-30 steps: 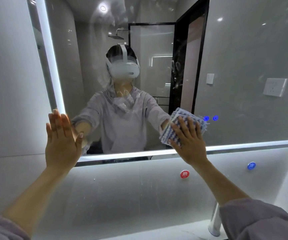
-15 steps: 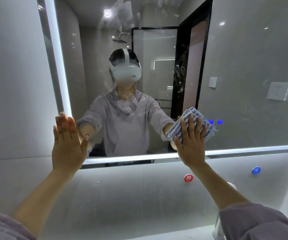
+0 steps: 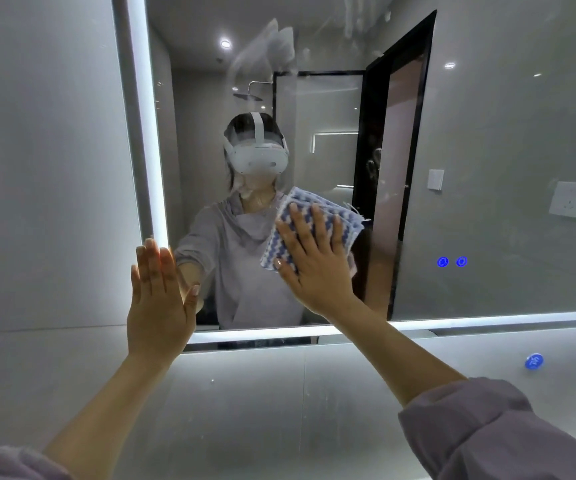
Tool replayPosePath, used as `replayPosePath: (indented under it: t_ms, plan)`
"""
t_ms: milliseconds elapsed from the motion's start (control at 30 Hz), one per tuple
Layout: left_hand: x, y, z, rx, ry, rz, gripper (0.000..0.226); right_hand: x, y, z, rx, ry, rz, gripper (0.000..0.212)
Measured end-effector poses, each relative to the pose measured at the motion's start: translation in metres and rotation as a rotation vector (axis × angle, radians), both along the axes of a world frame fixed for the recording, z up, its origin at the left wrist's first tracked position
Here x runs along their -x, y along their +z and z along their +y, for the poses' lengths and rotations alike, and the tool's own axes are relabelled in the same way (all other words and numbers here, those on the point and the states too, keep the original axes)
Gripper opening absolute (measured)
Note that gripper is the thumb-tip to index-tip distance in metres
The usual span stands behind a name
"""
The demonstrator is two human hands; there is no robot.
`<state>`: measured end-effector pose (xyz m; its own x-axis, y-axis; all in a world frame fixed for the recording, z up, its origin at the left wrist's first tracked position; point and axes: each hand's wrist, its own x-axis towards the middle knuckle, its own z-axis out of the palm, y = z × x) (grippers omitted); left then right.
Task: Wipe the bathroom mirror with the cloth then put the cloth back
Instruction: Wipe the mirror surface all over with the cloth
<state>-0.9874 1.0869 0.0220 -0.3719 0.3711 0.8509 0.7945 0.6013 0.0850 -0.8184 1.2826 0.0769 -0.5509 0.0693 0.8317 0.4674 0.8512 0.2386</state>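
A mirror is hanging on the wall straight ahead. The left hand is lying flat over the mirror's lower left corner (partly on glass, partly on wall). To its right and higher, the right hand is pressing a cloth against the glass. Two touch buttons are sitting further right on the mirror, above a round sticker on the wall below.

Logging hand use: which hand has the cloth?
The right hand, fingers spread flat over the blue-and-white cloth on the mirror. The left hand is bare, held flat at the mirror's lit lower-left corner.
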Motion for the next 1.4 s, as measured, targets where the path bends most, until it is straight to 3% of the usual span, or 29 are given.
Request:
replayPosePath:
  t_ms: [333,600,800,1133,1400]
  plan:
    - [-0.004,0.001,0.000,0.001,-0.026,-0.024,0.077,0.069,0.037,-0.067,-0.221,0.042,-0.100,0.061]
    - [-0.006,0.002,0.000,-0.010,-0.029,-0.020,0.074,0.071,0.045,-0.055,-0.311,0.030,-0.104,0.063]
    - [-0.004,0.000,0.000,-0.009,-0.013,-0.016,0.074,0.037,0.050,-0.027,-0.287,0.045,-0.023,0.062]
    - [0.001,-0.003,0.002,-0.005,-0.023,-0.010,0.073,-0.052,0.052,0.070,-0.294,-0.109,0.048,0.064]
    - [0.002,-0.004,0.002,-0.012,-0.028,0.012,0.073,-0.120,0.037,0.122,-0.070,-0.189,0.178,0.064]
